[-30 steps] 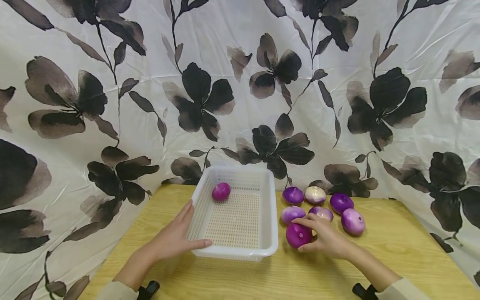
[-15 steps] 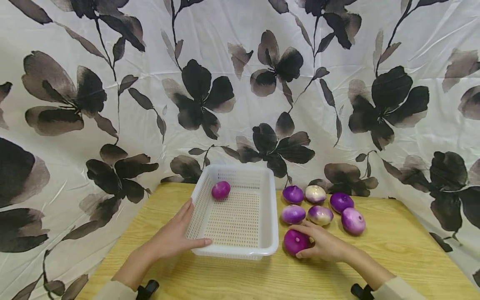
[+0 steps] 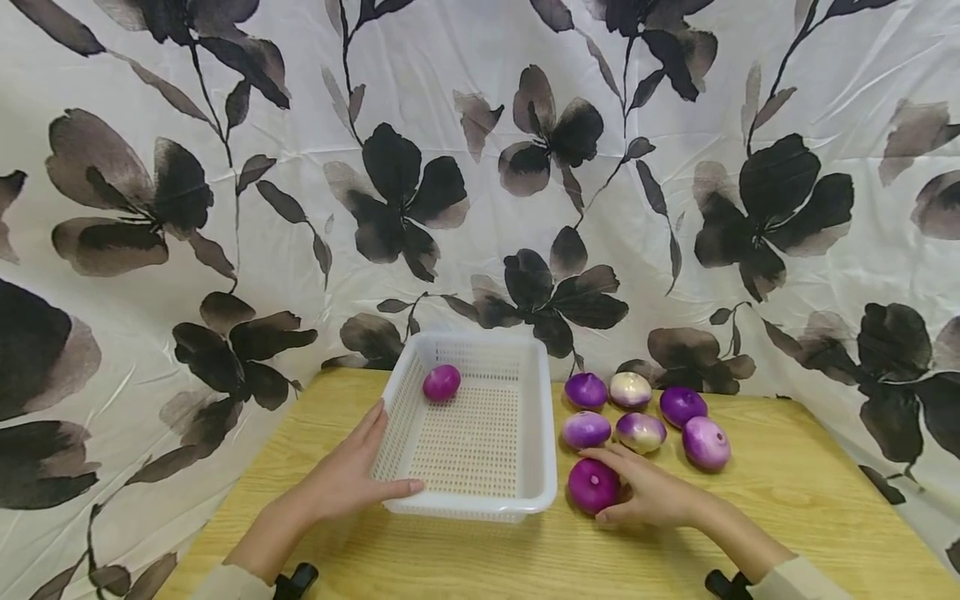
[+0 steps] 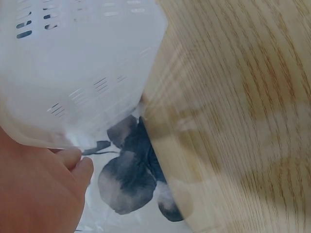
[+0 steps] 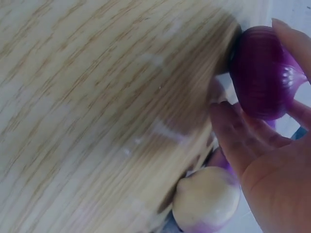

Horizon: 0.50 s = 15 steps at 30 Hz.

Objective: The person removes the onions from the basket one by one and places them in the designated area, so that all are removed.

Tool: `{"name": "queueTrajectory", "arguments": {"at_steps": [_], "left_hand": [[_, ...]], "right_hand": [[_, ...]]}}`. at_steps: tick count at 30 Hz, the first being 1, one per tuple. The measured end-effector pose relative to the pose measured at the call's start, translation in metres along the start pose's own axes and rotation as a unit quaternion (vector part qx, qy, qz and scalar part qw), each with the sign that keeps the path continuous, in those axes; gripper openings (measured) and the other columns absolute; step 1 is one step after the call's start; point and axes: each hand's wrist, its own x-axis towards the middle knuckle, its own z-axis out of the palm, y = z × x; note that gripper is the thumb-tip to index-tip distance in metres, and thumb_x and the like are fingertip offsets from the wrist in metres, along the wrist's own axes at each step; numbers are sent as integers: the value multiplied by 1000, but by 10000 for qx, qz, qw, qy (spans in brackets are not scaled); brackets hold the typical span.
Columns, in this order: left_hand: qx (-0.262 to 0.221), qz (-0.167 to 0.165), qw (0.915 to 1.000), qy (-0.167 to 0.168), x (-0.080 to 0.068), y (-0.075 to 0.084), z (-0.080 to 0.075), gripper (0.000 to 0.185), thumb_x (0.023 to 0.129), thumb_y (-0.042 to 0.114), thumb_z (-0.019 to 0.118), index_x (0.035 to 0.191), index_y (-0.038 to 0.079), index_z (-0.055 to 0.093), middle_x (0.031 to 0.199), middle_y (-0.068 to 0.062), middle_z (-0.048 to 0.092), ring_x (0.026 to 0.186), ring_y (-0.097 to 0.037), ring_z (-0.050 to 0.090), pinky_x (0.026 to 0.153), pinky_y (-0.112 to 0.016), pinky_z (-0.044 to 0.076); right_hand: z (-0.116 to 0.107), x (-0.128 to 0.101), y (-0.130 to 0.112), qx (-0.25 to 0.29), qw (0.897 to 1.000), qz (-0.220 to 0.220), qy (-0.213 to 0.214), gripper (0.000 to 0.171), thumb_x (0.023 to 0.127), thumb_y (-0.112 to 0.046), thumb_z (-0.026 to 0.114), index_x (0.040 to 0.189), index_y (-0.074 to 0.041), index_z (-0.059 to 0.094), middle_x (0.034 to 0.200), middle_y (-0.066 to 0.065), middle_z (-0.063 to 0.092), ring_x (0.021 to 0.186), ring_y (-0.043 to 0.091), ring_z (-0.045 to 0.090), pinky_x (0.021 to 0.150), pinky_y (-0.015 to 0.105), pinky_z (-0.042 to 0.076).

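In the head view, my left hand [image 3: 341, 479] grips the near left corner of a white perforated plastic basket [image 3: 545, 467]; the thumb lies over the front rim, the fingers along the outer side. One red onion [image 3: 442, 383] sits inside at the far left. Right of the basket, my right hand [image 3: 648, 492] curls round another red onion [image 3: 592, 487] on the wooden table, fingers behind it and thumb at its near edge. The right wrist view shows this onion [image 5: 260, 73] between thumb and fingers. The left wrist view has the left hand [image 4: 43, 189] against the basket wall [image 4: 77, 58].
Behind the right hand stand several purple and pale onions: a pointed purple one [image 3: 586, 390], a whitish one [image 3: 630, 389], a dark purple one [image 3: 683, 406] and a pink-purple one [image 3: 707, 442]. A floral cloth [image 3: 465, 225] hangs along the back edge of the table [image 3: 465, 558].
The red onion under the right hand has shifted slightly left and nearer, away from the other onions. The right thumb has moved to the onion's lower edge. Left hand and basket stay put.
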Motion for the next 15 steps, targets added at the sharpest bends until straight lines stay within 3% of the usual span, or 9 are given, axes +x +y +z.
{"name": "queueTrajectory", "arguments": {"at_steps": [4, 9, 15], "left_hand": [[41, -19, 10000, 5, 0, -1, -1, 132, 78, 78, 70, 161, -6, 12, 170, -21, 2, 152, -47, 17, 118, -65, 25], [-28, -55, 10000, -18, 0, -2, 0, 132, 77, 76, 72, 161, -6, 12, 170, -20, 1, 152, -47, 16, 118, -65, 24], [-60, -43, 10000, -28, 1, -2, 1, 132, 77, 78, 70, 162, -4, 10, 171, -19, 0, 153, -47, 17, 118, -65, 25]], "right_hand": [[-6, -2, -1, -56, 10000, 0, -5, 84, 85, -41, 83, 152, -6, 45, 149, 26, 43, 118, 32, 60, 92, 45, 58], [-14, -8, -4, -184, 9998, -86, 0, 83, 85, -39, 83, 152, -7, 44, 144, 17, 47, 110, 27, 61, 89, 46, 58], [-28, -10, -13, -86, 9998, -139, 103, 83, 88, -38, 82, 153, -6, 42, 144, 18, 49, 112, 34, 61, 88, 45, 58]]}}
